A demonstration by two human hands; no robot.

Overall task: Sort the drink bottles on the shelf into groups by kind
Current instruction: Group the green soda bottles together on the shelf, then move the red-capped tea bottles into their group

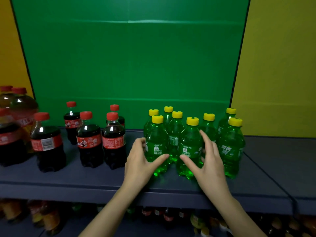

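- Nearest, below the shelf edge: a lower tier of bottles, too blurred to tell the kinds.
- Dark blue shelf: both forearms reach over its front edge.
- Left hand: grips the front-left green bottle, with the fingers curled round its left side and the thumb across its front.
- Right hand: spread wide. The thumb touches the front of the front-middle green bottle and the fingers lie nearly straight along its right side.
- Green bottles: eight with yellow caps, upright and packed close on the right half of the shelf.
- Cola bottles: five small ones with red caps, upright on the left half and apart from the green group.
- Far left: larger red-capped bottles, partly cut off.
- Behind: a green back panel between yellow panels.
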